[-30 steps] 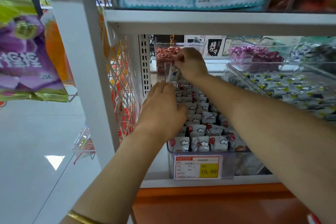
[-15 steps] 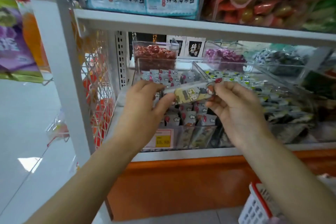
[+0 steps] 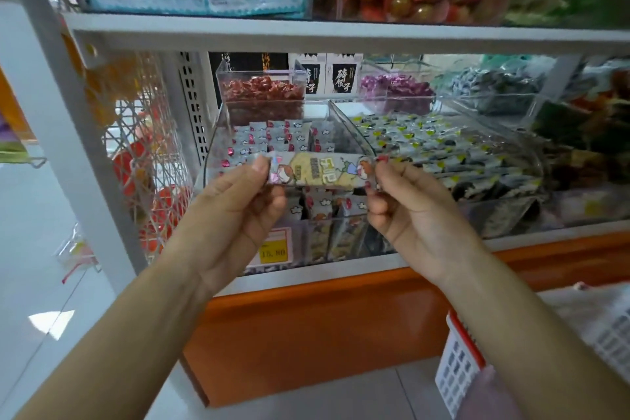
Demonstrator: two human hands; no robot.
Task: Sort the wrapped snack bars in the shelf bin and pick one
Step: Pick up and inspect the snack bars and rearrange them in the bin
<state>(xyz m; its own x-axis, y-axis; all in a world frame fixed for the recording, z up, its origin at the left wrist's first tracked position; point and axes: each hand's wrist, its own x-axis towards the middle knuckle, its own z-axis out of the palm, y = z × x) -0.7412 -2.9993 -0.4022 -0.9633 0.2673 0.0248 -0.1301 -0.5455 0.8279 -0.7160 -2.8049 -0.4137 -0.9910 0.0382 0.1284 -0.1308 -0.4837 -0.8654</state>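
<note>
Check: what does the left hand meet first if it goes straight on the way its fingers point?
Probably the wall of the clear bin, then the wrapped bars inside it. The left hand pinches one end of the snack bar seemingly just short of that bin; depth is unclear from one view.

On my feed the snack bar [image 3: 320, 171] wrapper reads as shiny plastic film, see-through at the crimped ends. The bin [image 3: 218, 133] is clear hard plastic, glossy with glare. The shelf [image 3: 341, 39] looks like white painted metal, fairly matt, and the side mesh [image 3: 143, 153] is thin wire. The orange base panel [image 3: 324, 334] is smooth and glossy, the floor [image 3: 41, 249] is shiny, and the basket [image 3: 458, 361] is moulded white plastic.
</note>
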